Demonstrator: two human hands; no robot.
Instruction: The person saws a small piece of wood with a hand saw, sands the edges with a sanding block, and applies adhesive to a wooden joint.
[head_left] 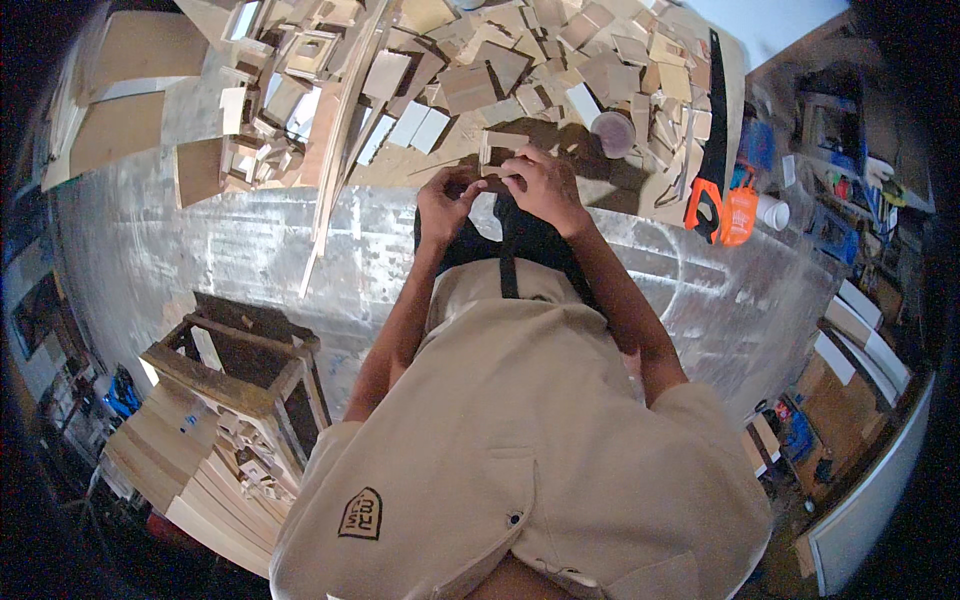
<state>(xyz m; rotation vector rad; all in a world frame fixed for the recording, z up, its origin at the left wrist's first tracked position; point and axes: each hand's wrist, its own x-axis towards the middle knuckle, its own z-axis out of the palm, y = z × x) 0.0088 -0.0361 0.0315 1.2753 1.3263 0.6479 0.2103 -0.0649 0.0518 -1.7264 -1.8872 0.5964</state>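
Note:
A small pale wooden frame is held just beyond my waist, over the near edge of the wood-strewn work surface. My right hand is closed on its right side, with thumb and fingers bent around the wood. Close by the frame's lower left corner, my left hand is closed, thumb and fingers drawn together. What lies between the left fingertips is too small and shadowed to make out. Many loose wooden blocks and flat pieces lie just past both hands.
Long thin wooden strips run along the left of the pile. A round pinkish lid-like disc lies right of my hands. Farther right are a handsaw with an orange handle and a white cup. A wooden stand is at lower left.

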